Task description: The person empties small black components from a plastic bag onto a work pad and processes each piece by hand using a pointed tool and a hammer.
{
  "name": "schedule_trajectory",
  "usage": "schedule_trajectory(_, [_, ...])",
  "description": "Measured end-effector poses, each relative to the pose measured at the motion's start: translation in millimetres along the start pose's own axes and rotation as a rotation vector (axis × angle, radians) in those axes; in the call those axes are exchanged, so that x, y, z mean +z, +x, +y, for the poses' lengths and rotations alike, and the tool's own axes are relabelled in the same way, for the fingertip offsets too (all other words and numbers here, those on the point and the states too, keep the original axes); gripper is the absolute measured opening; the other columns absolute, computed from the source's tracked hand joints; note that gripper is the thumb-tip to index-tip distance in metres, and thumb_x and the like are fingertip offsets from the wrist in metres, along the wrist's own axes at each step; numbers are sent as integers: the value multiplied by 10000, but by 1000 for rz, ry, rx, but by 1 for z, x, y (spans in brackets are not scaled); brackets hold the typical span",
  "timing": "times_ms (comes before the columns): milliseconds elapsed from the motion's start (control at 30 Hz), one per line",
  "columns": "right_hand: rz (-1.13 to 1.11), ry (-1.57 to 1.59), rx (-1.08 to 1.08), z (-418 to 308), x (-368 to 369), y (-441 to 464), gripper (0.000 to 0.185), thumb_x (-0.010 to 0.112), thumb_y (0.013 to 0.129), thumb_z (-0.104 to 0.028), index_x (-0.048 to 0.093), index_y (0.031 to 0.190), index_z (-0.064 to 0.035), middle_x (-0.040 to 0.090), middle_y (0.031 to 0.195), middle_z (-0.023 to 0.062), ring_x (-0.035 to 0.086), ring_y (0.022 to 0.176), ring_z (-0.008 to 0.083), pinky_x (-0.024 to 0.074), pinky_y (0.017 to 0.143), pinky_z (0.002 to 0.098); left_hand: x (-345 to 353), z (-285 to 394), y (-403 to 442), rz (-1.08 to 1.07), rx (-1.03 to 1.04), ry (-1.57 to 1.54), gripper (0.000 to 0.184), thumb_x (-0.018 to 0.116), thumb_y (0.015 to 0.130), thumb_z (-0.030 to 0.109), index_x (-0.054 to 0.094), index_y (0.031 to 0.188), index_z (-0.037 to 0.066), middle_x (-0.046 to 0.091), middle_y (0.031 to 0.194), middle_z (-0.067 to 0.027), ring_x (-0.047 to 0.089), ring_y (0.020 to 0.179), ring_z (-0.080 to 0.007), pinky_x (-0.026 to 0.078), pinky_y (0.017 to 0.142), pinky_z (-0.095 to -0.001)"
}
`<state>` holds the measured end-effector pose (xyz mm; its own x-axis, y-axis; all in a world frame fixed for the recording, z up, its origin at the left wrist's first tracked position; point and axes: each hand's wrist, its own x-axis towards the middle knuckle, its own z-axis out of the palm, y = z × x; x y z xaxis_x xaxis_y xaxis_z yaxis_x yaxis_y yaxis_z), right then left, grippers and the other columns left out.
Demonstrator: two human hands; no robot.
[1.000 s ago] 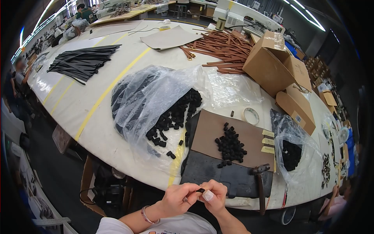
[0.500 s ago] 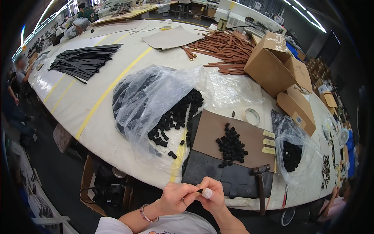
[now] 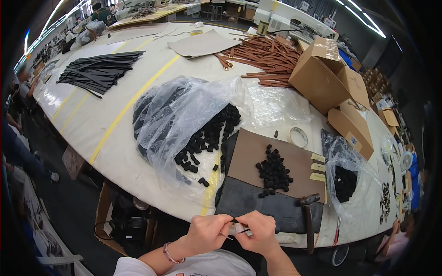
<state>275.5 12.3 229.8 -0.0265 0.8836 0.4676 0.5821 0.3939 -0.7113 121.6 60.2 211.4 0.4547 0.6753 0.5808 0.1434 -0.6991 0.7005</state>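
Observation:
Both my hands meet just past the table's front edge, fingers pinched round a small black piece [image 3: 234,221]. My left hand [image 3: 207,233] is closed on its left side, and a thin pale sliver shows below those fingers, too small to name. My right hand [image 3: 259,231] is closed on the other side, with a white wrapping [image 3: 239,228] at the thumb and a thin dark strip crossing it. Beyond them, a heap of small black pieces [image 3: 272,172] lies on a brown sheet [image 3: 246,156] over a black mat [image 3: 244,200]. A hammer [image 3: 309,216] lies to the right.
A clear plastic bag [image 3: 165,119] spills more black pieces at centre; another bag [image 3: 357,184] lies right. A tape roll [image 3: 298,137], black strips [image 3: 99,71], brown straps [image 3: 264,57] and a cardboard box [image 3: 317,83] are on the table. People stand far left and lower right.
My right hand has turned and shifted slightly right, its fingers now further over the piece. The hands are a little further apart. At far left, a person's leg has moved.

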Motion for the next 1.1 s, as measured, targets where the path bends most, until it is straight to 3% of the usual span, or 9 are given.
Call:
schedule_trajectory(67, [14, -98, -53, -1, -1, -1, 215, 637, 587, -2, 604, 799, -4, 573, 685, 85, 569, 507, 169, 465, 472, 251, -1, 2, 0, -21, -28, -28, 108, 595, 730, -24, 557, 829, -1, 543, 545, -74, 519, 407, -178, 408, 405, -260])
schedule_trajectory(133, [-86, 110, 142, -1, -6, 0, 179, 653, 620, -21, 584, 783, -1, 571, 678, 74, 576, 532, 155, 461, 476, 242, -3, 2, 0, -41, -54, -55, 99, 594, 735, -18, 558, 826, -3, 547, 548, -76, 524, 410, -176, 411, 409, -257])
schedule_trajectory(367, [-184, 287, 337, 2, -10, -2, 107, 624, 733, -63, 567, 795, 5, 554, 677, 51, 511, 537, 115, 420, 504, 242, -10, 3, 3, -276, -436, -367, 85, 605, 764, 10, 552, 825, -17, 553, 560, -69, 539, 473, -95, 405, 457, -216])
schedule_trajectory(433, [-265, 385, 674, 3, -15, 6, 99, 606, 754, -72, 570, 803, 6, 534, 652, 48, 470, 526, 113, 398, 503, 240, -11, 0, 5, -294, -506, -443, 95, 607, 770, 17, 547, 836, -16, 548, 559, -67, 534, 485, -84, 403, 469, -214])
schedule_trajectory(500, [-287, -7, 522, 18, -15, 15, 115, 597, 775, -123, 560, 790, -16, 573, 635, 87, 549, 552, 212, 415, 516, 311, -15, -5, 13, -344, -532, -111, 119, 603, 782, 40, 537, 870, -6, 516, 529, -64, 516, 445, -145, 414, 468, -249])
schedule_trajectory(533, [-288, -291, 389, 26, -14, 17, 110, 605, 767, -132, 562, 780, -31, 585, 629, 95, 571, 568, 251, 412, 515, 335, -12, -8, 11, -347, -528, -112, 119, 603, 782, 40, 537, 870, -6, 516, 529, -64, 516, 445, -145, 414, 468, -249])
schedule_trajectory(633, [-355, -443, 519, 39, -14, 21, 148, 611, 765, -179, 556, 791, -44, 598, 668, 127, 580, 644, 329, 422, 580, 405, 1, -17, 7, -246, -325, 189, 135, 589, 781, 45, 531, 896, 7, 508, 574, -64, 517, 472, -217, 422, 466, -291])
schedule_trajectory(800, [-350, -376, 595, 47, -15, 21, 158, 619, 758, -185, 551, 804, -51, 592, 632, 121, 585, 656, 322, 424, 597, 401, 17, -27, 8, -273, -68, 349, 149, 586, 723, 20, 573, 868, 50, 526, 748, -40, 557, 635, -207, 435, 497, -309])
schedule_trajectory(1100, [-329, -351, 608, 50, -16, 21, 159, 614, 761, -191, 551, 800, -50, 592, 635, 124, 580, 651, 325, 421, 596, 404, 31, -40, 12, -264, 88, 419, 131, 552, 628, 60, 534, 755, 90, 446, 683, -14, 479, 576, -168, 409, 459, -293])
